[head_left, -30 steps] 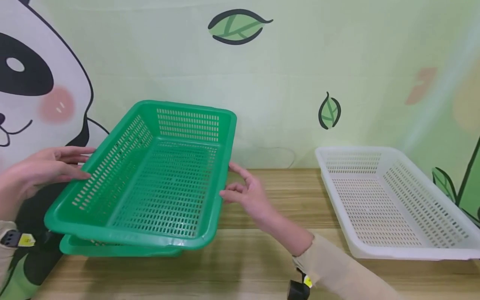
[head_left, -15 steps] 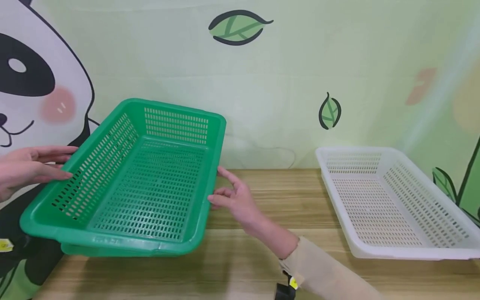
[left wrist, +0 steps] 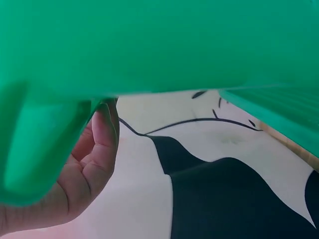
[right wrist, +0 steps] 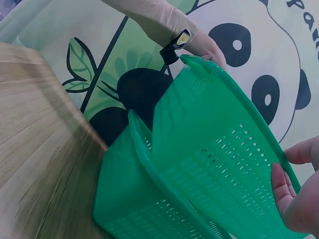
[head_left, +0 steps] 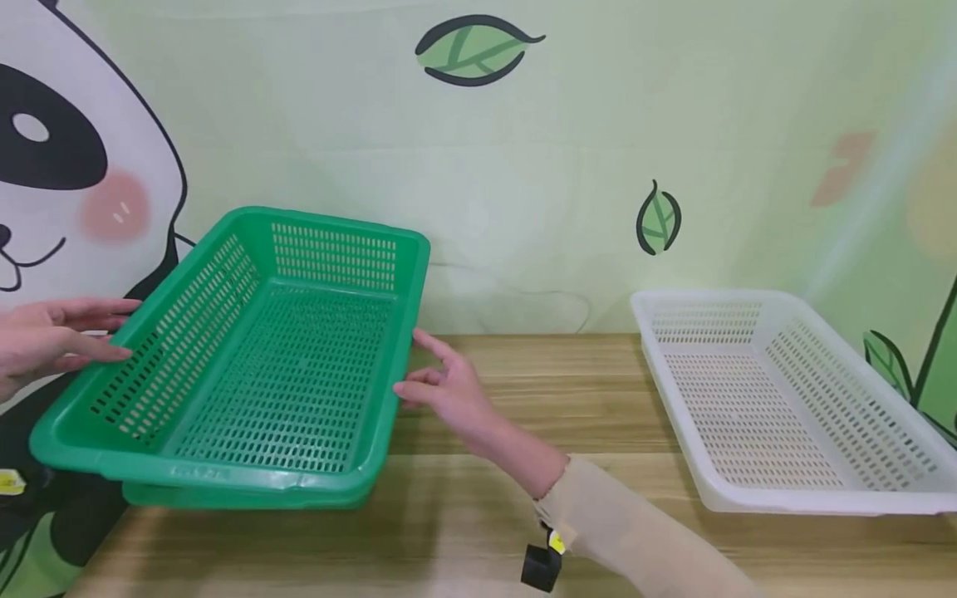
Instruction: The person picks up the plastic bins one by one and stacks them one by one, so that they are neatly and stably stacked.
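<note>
A green slotted plastic basket [head_left: 202, 473] is held by both hands above a second green basket [head_left: 239, 497], which stands on the table and is mostly hidden. My left hand [head_left: 56, 340] grips its left rim; in the left wrist view the bent fingers of that hand [left wrist: 97, 159] go up behind the green edge. Thumb and fingers of my right hand [head_left: 456, 394] hold the opposite rim. Seen from the right wrist, the upper basket [right wrist: 199, 119] sits tilted, partly inside the lower basket [right wrist: 122, 174].
A white slotted basket [head_left: 695, 448] stands on the right of the wooden table [head_left: 538, 399]. Behind the table hangs a pale green backdrop [head_left: 336, 108] printed with a panda and leaves.
Both hands have moved left with the upper green basket, which now covers more of the lower one. It has come down slightly in the last half second. The white basket has not moved.
</note>
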The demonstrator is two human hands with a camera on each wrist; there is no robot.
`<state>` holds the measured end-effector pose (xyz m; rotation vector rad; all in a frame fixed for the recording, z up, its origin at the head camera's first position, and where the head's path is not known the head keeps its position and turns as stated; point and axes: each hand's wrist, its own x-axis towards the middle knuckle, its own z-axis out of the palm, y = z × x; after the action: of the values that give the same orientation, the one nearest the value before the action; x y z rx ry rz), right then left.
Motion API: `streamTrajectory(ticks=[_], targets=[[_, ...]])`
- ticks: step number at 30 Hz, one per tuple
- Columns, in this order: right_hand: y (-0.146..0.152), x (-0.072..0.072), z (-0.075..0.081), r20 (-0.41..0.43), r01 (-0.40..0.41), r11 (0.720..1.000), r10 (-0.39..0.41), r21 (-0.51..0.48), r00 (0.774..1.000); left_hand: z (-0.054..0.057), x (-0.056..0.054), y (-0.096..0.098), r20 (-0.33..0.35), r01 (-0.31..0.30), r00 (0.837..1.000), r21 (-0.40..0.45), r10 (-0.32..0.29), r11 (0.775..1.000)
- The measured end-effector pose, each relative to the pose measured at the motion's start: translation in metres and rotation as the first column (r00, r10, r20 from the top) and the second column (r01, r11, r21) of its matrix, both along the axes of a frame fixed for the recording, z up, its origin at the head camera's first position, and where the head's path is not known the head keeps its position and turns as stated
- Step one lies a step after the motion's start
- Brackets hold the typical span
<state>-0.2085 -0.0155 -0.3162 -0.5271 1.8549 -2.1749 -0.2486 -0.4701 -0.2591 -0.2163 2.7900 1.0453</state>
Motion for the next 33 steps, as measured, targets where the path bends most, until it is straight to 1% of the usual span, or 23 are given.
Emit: streamTrajectory(ticks=[2, 3, 5, 7, 8, 10, 13, 16, 19, 20, 21, 22, 23, 25, 27, 29, 32, 33], targets=[[-0.002, -0.001, 0.000, 0.001, 0.005, 1.000, -0.005, -0.008, 1.000, 0.004, 0.004, 0.005, -0.003, 0.035, 0.999, -0.014, -0.035, 0.999], [-0.003, -0.001, 0.000, -0.002, 0.007, 1.000, -0.007, -0.013, 1.000, 0.003, 0.005, 0.007, -0.018, 0.039, 0.999, -0.036, -0.039, 0.999], [-0.003, -0.001, -0.001, -0.002, 0.012, 1.000, -0.012, -0.012, 1.000, -0.002, 0.006, 0.007, -0.037, 0.049, 0.998, -0.067, -0.052, 0.997], [-0.004, 0.000, -0.002, 0.000, 0.014, 1.000, -0.014, -0.007, 1.000, -0.005, 0.007, 0.009, -0.037, 0.083, 0.996, -0.060, -0.086, 0.995], [-0.004, 0.000, -0.002, 0.000, 0.015, 1.000, -0.015, -0.005, 1.000, -0.008, 0.006, 0.008, -0.042, 0.084, 0.995, -0.062, -0.087, 0.995], [-0.004, 0.000, -0.003, 0.007, 0.017, 1.000, -0.017, 0.005, 1.000, -0.013, 0.005, 0.007, -0.029, 0.095, 0.995, -0.053, -0.096, 0.994], [-0.004, -0.002, -0.004, 0.017, 0.020, 1.000, -0.020, 0.012, 1.000, -0.025, -0.001, -0.001, -0.018, 0.111, 0.994, -0.054, -0.112, 0.992], [-0.005, -0.004, -0.007, 0.027, 0.022, 1.000, -0.023, 0.020, 0.999, -0.034, -0.003, -0.005, -0.007, 0.125, 0.992, -0.044, -0.125, 0.991], [-0.008, -0.005, -0.011, 0.029, 0.025, 0.999, -0.026, 0.030, 0.999, -0.027, 0.007, 0.011, 0.010, 0.127, 0.992, -0.041, -0.127, 0.991], [-0.009, -0.006, -0.012, 0.033, 0.027, 0.999, -0.028, 0.033, 0.999, -0.027, 0.009, 0.013, 0.015, 0.121, 0.993, -0.037, -0.120, 0.992], [-0.010, -0.006, -0.013, 0.034, 0.030, 0.999, -0.032, 0.036, 0.999, -0.030, 0.008, 0.011, 0.017, 0.109, 0.994, -0.030, -0.109, 0.994], [-0.012, -0.006, -0.014, 0.036, 0.035, 0.999, -0.036, 0.038, 0.999, -0.028, 0.010, 0.015, 0.022, 0.113, 0.993, -0.015, -0.113, 0.993], [-0.013, -0.006, -0.014, 0.038, 0.039, 0.998, -0.041, 0.042, 0.998, -0.029, 0.010, 0.014, 0.021, 0.109, 0.994, -0.014, -0.109, 0.994], [-0.015, -0.007, -0.016, 0.039, 0.044, 0.998, -0.046, 0.041, 0.998, -0.039, 0.004, 0.003, 0.019, 0.096, 0.995, 0.003, -0.096, 0.995], [-0.016, -0.007, -0.018, 0.029, 0.051, 0.998, -0.052, 0.044, 0.998, -0.040, 0.004, 0.004, 0.018, 0.114, 0.993, 0.016, -0.114, 0.993], [-0.017, -0.008, -0.022, 0.018, 0.054, 0.998, -0.055, 0.044, 0.998, -0.039, 0.006, 0.009, 0.016, 0.108, 0.994, 0.001, -0.108, 0.994], [-0.019, -0.009, -0.027, 0.010, 0.051, 0.998, -0.051, 0.035, 0.999, -0.033, 0.015, 0.026, 0.016, 0.130, 0.991, -0.010, -0.129, 0.992], [-0.019, -0.009, -0.029, 0.009, 0.049, 0.998, -0.049, 0.029, 0.999, -0.031, 0.018, 0.031, 0.010, 0.126, 0.992, -0.027, -0.125, 0.992]])
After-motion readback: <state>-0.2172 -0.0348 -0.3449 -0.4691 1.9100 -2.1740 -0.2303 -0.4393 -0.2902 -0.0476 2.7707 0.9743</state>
